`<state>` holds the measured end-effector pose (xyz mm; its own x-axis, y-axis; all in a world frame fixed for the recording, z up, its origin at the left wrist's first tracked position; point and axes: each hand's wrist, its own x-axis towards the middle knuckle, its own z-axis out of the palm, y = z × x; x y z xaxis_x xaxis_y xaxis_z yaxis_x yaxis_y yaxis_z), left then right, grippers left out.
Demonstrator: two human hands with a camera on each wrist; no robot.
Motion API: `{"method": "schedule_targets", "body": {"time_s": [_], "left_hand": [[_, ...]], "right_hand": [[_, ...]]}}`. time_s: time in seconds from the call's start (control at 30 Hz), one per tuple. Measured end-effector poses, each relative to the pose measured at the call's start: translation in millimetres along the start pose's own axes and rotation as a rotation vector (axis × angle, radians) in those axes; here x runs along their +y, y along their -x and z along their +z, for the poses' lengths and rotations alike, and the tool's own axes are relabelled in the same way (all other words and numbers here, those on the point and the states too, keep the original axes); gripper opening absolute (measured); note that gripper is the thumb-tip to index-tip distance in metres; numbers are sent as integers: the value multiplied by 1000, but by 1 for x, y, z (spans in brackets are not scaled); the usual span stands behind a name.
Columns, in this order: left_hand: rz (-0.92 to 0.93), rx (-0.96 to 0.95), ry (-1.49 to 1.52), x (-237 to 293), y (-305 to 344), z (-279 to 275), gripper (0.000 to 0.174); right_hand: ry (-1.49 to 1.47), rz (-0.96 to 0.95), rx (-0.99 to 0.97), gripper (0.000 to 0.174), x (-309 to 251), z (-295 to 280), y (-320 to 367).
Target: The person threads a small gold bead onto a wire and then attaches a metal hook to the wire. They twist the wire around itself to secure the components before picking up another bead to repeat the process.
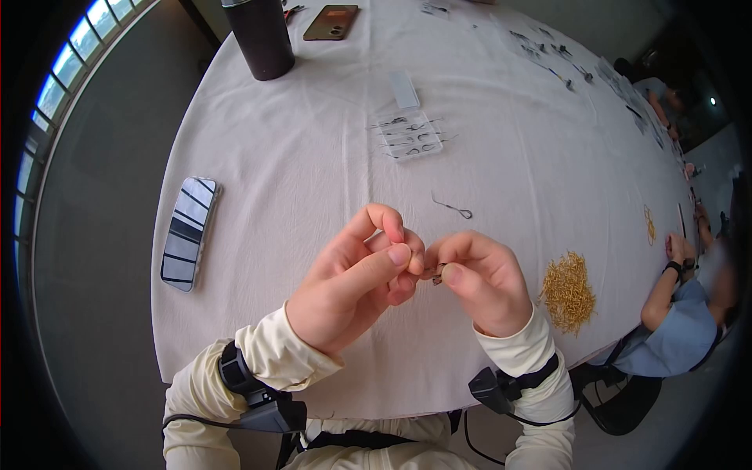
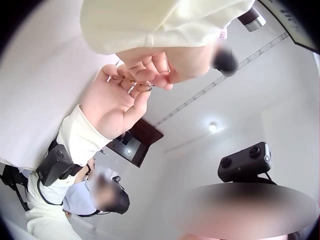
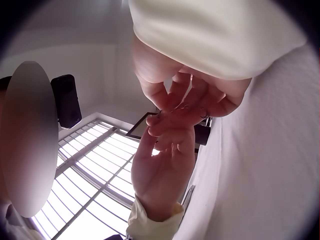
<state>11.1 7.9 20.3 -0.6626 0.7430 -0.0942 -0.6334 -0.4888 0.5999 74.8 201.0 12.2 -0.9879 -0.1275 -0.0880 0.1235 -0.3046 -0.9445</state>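
In front of my chest, just over the near part of the table, my two hands meet at the fingertips. My left hand (image 1: pixel 345 282) pinches with its thumb against its fingers at one end of a small, thin, looped metal piece (image 2: pixel 131 81). Thumb and forefinger of my right hand (image 1: pixel 489 286) grip the same piece, whose dark end (image 1: pixel 439 277) pokes out below the thumb. Much of it is hidden by fingers. Beyond the hands lies a dark, thin looped strand (image 1: pixel 456 208). Right of my right hand is a pile of small gold-coloured pieces (image 1: pixel 569 294).
A clear compartment box (image 1: pixel 403 154) with dark hook-like pieces stands open ahead. A phone (image 1: pixel 190 235) lies left; a black bottle (image 1: pixel 260 43) and another phone (image 1: pixel 332 22) stand farther back. Small packets (image 1: pixel 548 55) lie far right, where another person (image 1: pixel 674 321) sits.
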Motion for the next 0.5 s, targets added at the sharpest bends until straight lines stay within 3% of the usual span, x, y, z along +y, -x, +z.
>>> {"method": "schedule_targets", "body": {"time_s": [0.17,0.3,0.37,0.5], "left_hand": [[31,5,-99,-1,-1,-4,8],[83,25,-270,-2,0,-1,9],[102,32,-345,-3,1,-1,10],[189,57,-498,-4,0,3,12]], "right_hand": [[317,-285,64,12,0,0,-3],[247,-275,44,12,-1,6,-2],[77,-191,36,12,-2,9,-1],[71,-153,56,13,0,7,-3]]}}
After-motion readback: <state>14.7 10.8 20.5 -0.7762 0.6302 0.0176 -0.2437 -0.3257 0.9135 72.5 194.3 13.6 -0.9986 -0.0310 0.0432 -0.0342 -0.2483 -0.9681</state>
